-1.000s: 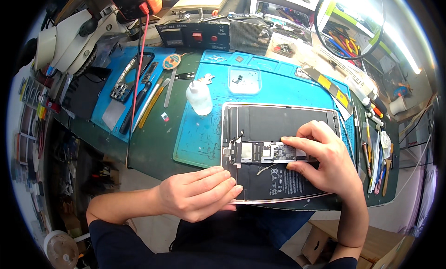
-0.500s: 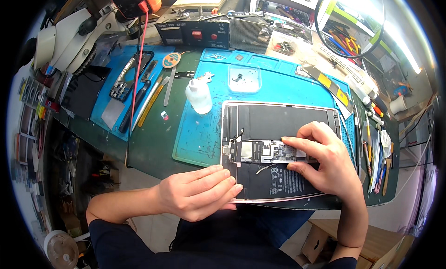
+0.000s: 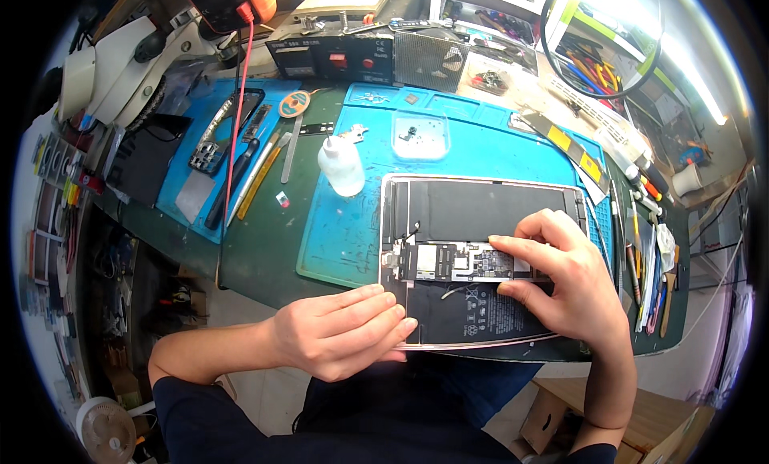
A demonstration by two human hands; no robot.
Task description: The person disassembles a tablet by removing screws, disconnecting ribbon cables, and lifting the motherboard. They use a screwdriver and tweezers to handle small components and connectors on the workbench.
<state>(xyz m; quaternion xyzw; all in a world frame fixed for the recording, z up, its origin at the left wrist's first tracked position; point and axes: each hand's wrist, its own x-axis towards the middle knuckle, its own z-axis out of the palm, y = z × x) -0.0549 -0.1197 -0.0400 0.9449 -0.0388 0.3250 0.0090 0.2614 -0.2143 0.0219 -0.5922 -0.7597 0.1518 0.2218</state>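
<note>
An opened tablet [image 3: 497,212] lies on the bench, its insides facing up, with black battery cells [image 3: 456,308] on both sides of a narrow circuit board [image 3: 465,261]. My left hand [image 3: 340,332] is closed on the tablet's near left corner, fingers over the rim; the thumb is partly hidden. Reaching over the right part of the tablet, my right hand [image 3: 565,276] pinches the long edges of the circuit board between index finger and thumb. A short pale cable [image 3: 458,292] lies across the near battery.
A white bottle [image 3: 343,168] and a clear tray [image 3: 420,136] with small parts stand behind the tablet on the blue mat [image 3: 344,240]. Screwdrivers and tweezers [image 3: 260,180] lie left. More tools [image 3: 649,280] crowd the right edge. A boxy device [image 3: 332,60] stands at the back.
The circuit board and my right fingertips have shifted slightly to the right within the tablet. My left hand stays on the corner.
</note>
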